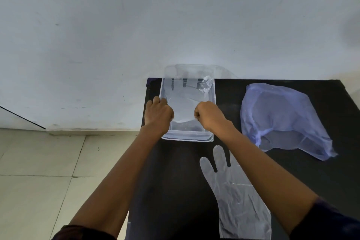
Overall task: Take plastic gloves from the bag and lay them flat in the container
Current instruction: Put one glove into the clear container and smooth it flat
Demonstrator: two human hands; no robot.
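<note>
A clear plastic container (188, 138) stands at the far left of the black table. Inside it lies a thin clear plastic glove (185, 101), its fingers pointing toward the wall. My left hand (158, 114) pinches the glove's cuff at the container's left wall. My right hand (209, 116) pinches the cuff on the right side. A second clear glove (235, 191) lies flat on the table near me, fingers pointing away, partly under my right forearm. The pale blue plastic bag (282, 121) sits crumpled at the right.
The black table (175, 181) ends at its left edge just beside the container, with tiled floor (48, 171) below. A white wall (175, 25) rises directly behind the table.
</note>
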